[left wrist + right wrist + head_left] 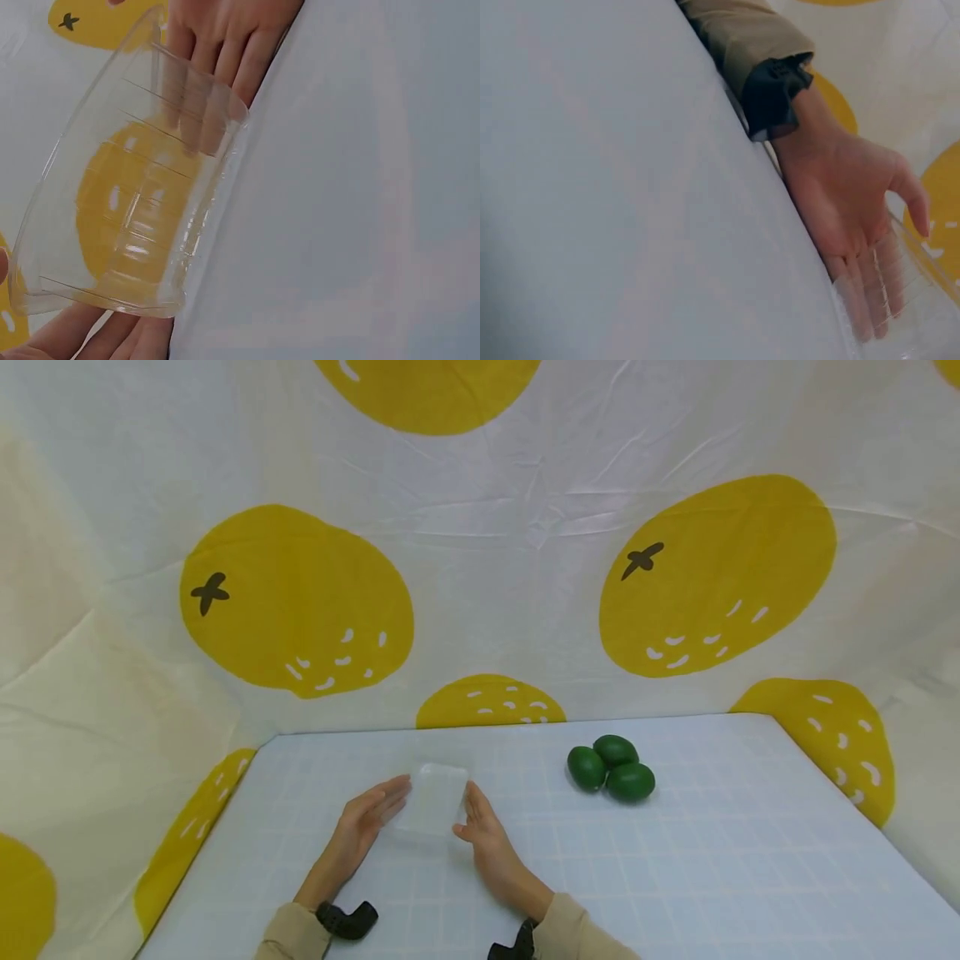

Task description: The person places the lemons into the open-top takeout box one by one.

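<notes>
Tub [435, 796] — clear thin plastic, rectangular with rounded corners, ribbed walls — sits on the table [675, 877] between both hands, near the middle-left of the surface. Left hand [367, 822] flat against its left wall, fingers straight, not curled round it. Right hand [480, 831] likewise against the right wall, fingers extended and pressing lightly; through the plastic the left wrist view shows the right fingers [217, 52] on the far side. Neither hand grasps; the tub is only sandwiched between palms.

Risk, as I judge it: walls look flimsy and slick, so uneven pressure could buckle them or let the tub squirt out from between flat palms. Tipping also looks likely if it is lifted this way.

Three avocados [611, 768], dark green, glossy, egg-shaped, lie in a touching cluster well apart to the right. Table cover is pale blue with a faint grid, smooth. Backdrop [480, 568] is creased white cloth printed with big yellow lemons
</notes>
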`<state>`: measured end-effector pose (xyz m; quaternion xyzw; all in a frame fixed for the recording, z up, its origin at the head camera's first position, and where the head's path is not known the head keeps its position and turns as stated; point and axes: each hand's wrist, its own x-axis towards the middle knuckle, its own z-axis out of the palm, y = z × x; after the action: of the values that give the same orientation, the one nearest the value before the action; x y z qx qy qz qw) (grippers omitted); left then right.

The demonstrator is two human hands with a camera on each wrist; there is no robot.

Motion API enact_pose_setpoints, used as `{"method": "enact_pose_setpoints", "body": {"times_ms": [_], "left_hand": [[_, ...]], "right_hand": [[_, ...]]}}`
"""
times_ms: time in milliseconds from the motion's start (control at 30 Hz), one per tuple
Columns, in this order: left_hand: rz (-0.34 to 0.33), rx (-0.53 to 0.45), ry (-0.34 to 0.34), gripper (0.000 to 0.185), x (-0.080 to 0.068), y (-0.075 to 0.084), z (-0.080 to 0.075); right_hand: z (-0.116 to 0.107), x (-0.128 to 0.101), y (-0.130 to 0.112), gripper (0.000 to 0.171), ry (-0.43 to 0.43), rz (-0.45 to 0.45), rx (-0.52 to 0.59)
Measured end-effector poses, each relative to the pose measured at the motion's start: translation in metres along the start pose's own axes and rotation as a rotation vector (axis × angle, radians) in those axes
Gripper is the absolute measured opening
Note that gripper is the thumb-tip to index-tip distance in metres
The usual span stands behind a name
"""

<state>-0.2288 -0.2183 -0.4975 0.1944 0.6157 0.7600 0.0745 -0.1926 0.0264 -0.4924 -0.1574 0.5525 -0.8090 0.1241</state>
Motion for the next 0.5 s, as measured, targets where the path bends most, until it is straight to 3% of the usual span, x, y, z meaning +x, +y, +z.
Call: {"method": "enact_pose_setpoints", "body": {"times_ms": [167, 500], "left_hand": [[0.026, -0.009, -0.035, 0.050, 0.001, -0.005, 0.017], [-0.071, 0.006, 0.017, 0.062, 0.008, -0.020, 0.059]], "right_hand": [[-0.014, -0.003, -0.004, 0.081, 0.023, 0.004, -0.005], [-0.052, -0.010, -0.011, 0.075, 0.016, 0.019, 0.013]]}}
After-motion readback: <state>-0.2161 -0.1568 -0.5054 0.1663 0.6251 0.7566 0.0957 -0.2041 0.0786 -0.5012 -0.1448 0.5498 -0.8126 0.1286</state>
